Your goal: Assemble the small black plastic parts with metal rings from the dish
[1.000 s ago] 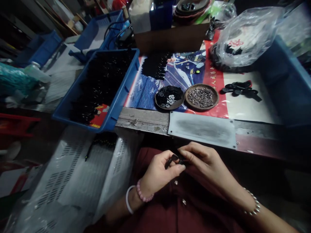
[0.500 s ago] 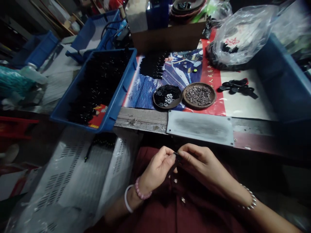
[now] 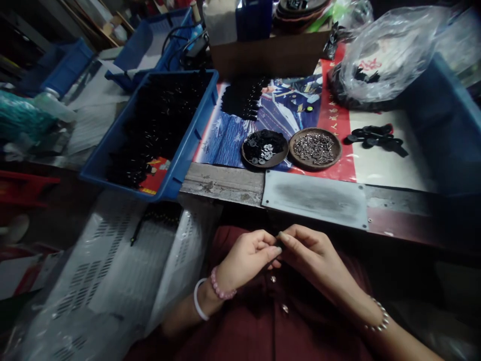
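My left hand [image 3: 246, 258] and my right hand [image 3: 310, 253] meet fingertip to fingertip over my lap, below the table's front edge. Both are pinched on a small black part [image 3: 278, 241] that is mostly hidden by the fingers. On the table beyond them stand two small brown dishes side by side: one dish [image 3: 248, 157] with black and silver round pieces, the other dish [image 3: 335, 155] with small metal screws. A grey metal plate [image 3: 314, 197] lies at the table edge just in front of the dishes.
A blue bin [image 3: 188, 150] full of black parts sits at the left, overhanging the edge. Loose black parts [image 3: 378, 137] lie at the right, a clear plastic bag [image 3: 379, 55] behind them. A white vented cover [image 3: 105, 271] lies at lower left.
Both hands have drawn closer together, and the black part that showed in my left fingers is now nearly hidden between the fingertips.
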Motion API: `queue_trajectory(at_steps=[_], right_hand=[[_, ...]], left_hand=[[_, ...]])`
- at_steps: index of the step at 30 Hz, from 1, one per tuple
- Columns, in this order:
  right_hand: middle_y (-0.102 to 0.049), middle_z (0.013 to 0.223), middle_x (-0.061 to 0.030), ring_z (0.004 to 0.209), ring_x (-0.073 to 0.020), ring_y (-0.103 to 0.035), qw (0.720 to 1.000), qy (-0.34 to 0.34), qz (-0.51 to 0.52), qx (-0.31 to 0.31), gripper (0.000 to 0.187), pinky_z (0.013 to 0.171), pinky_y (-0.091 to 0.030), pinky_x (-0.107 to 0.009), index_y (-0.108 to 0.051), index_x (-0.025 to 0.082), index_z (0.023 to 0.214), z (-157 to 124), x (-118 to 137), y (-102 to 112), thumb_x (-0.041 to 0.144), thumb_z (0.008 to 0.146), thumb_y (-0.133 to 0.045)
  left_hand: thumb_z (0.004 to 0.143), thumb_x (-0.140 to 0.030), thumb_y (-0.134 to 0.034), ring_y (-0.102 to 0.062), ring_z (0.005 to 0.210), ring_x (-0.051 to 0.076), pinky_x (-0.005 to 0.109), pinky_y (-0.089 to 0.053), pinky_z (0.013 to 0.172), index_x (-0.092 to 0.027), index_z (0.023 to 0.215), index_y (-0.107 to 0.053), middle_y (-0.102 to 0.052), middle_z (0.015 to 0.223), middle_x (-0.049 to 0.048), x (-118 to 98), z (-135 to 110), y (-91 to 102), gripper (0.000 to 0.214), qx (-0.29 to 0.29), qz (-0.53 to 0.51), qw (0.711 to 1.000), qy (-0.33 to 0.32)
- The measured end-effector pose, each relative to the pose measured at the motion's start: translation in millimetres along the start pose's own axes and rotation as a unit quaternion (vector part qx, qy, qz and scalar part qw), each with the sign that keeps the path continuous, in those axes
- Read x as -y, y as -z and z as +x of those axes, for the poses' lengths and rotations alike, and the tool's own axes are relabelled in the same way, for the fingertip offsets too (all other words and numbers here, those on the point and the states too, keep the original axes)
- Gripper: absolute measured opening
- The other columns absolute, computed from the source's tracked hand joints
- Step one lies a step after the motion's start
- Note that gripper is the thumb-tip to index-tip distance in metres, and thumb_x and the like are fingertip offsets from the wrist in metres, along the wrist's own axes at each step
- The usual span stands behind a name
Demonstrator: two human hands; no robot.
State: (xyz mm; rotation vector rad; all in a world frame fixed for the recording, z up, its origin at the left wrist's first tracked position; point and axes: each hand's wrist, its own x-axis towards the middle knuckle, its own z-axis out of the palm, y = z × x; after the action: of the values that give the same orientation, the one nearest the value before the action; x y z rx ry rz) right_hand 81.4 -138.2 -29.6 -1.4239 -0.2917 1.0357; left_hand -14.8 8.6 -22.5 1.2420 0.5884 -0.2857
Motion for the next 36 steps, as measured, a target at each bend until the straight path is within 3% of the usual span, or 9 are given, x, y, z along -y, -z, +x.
queue_trajectory(at_steps=[3,6,11,13,16,19,24,32,36], right_hand=[[-0.063,0.069,0.0,0.062,-0.0145,-0.06,0.999,0.003,0.032,0.0,0.03,0.058,-0.048,-0.025,-0.065,0.018,0.081,-2.5,0.2,-3.1,0.046,0.089,-0.068],[-0.069,0.08,-0.0027,0.07,-0.0179,-0.066,0.992,-0.017,0.121,0.041,0.024,0.068,-0.055,-0.031,-0.068,0.019,0.097,-3.3,-2.9,-2.0,0.041,0.087,-0.072],[-0.067,0.068,-0.0021,0.058,-0.0182,-0.063,0.969,-0.042,0.221,0.104,0.027,0.058,-0.053,-0.034,-0.066,0.019,0.101,0.4,-14.6,1.5,0.038,0.085,-0.074],[-0.064,0.063,0.0,0.055,-0.018,-0.062,0.966,-0.039,0.23,0.11,0.027,0.056,-0.051,-0.034,-0.065,0.02,0.1,2.7,-17.9,0.5,0.04,0.085,-0.073],[-0.061,0.068,0.0007,0.059,-0.0147,-0.057,0.973,-0.032,0.214,0.082,0.029,0.057,-0.047,-0.029,-0.064,0.021,0.103,5.2,-19.6,-2.6,0.04,0.084,-0.075],[-0.058,0.075,0.0008,0.059,-0.0117,-0.05,0.982,-0.026,0.178,0.056,0.036,0.055,-0.041,-0.025,-0.061,0.021,0.109,4.5,-19.4,-8.1,0.042,0.084,-0.074],[-0.053,0.08,0.0015,0.065,-0.0126,-0.046,0.988,-0.017,0.127,0.087,0.043,0.056,-0.041,-0.024,-0.055,0.023,0.113,-2.3,-20.5,-25.7,0.043,0.082,-0.077],[-0.053,0.084,0.0022,0.072,-0.0127,-0.05,0.988,0.007,0.131,0.081,0.034,0.062,-0.042,-0.024,-0.052,0.024,0.107,-4.1,-20.3,-36.8,0.036,0.084,-0.075],[-0.053,0.082,0.0033,0.068,-0.0114,-0.05,0.989,-0.003,0.128,0.074,0.034,0.06,-0.042,-0.023,-0.052,0.025,0.107,-4.9,-19.9,-37.3,0.038,0.085,-0.074]], left_hand=[[0.077,-0.044,-0.076,-0.067,0.062,0.013,0.022,-0.05,0.06,-0.013,0.085,-0.063,-0.068,0.068,0.0021,2.3,1.9,-0.3,0.035,-0.008,-0.033,0.999,-0.001],[0.076,-0.042,-0.077,-0.069,0.062,0.014,0.022,-0.053,0.06,-0.014,0.083,-0.06,-0.069,0.069,0.0024,3.7,1.7,-1.8,0.034,-0.01,-0.075,0.997,0.001],[0.074,-0.037,-0.079,-0.067,0.048,0.016,0.02,-0.052,0.043,-0.017,0.083,-0.052,-0.069,0.065,0.0016,4.9,0.3,-5.6,0.035,0.079,-0.245,0.965,0.046],[0.075,-0.033,-0.078,-0.062,0.042,0.012,0.018,-0.049,0.039,-0.016,0.083,-0.052,-0.068,0.065,0.0016,5.1,0.3,-6.3,0.032,0.083,-0.277,0.956,0.049],[0.077,-0.029,-0.076,-0.056,0.042,0.008,0.016,-0.044,0.038,-0.015,0.083,-0.054,-0.066,0.069,0.0014,3.4,0.5,-6.5,0.027,0.051,-0.289,0.955,0.032],[0.079,-0.029,-0.073,-0.054,0.047,0.005,0.015,-0.042,0.044,-0.015,0.083,-0.054,-0.065,0.073,0.0,-1.1,1.1,-6.1,0.024,-0.021,-0.306,0.952,-0.016],[0.083,-0.03,-0.071,-0.055,0.059,0.006,0.018,-0.047,0.054,-0.018,0.087,-0.053,-0.063,0.082,-0.0023,-7.7,2.9,-8.4,0.021,-0.135,-0.319,0.933,-0.103],[0.091,-0.026,-0.062,-0.056,0.06,0.007,0.017,-0.041,0.044,-0.018,0.088,-0.057,-0.062,0.081,-0.0017,-9.6,-0.1,-22.0,0.009,-0.177,-0.301,0.922,-0.169],[0.09,-0.025,-0.063,-0.057,0.061,0.007,0.016,-0.043,0.048,-0.019,0.089,-0.057,-0.063,0.081,-0.0023,-10.3,-0.4,-24.3,0.009,-0.18,-0.3,0.92,-0.175]])
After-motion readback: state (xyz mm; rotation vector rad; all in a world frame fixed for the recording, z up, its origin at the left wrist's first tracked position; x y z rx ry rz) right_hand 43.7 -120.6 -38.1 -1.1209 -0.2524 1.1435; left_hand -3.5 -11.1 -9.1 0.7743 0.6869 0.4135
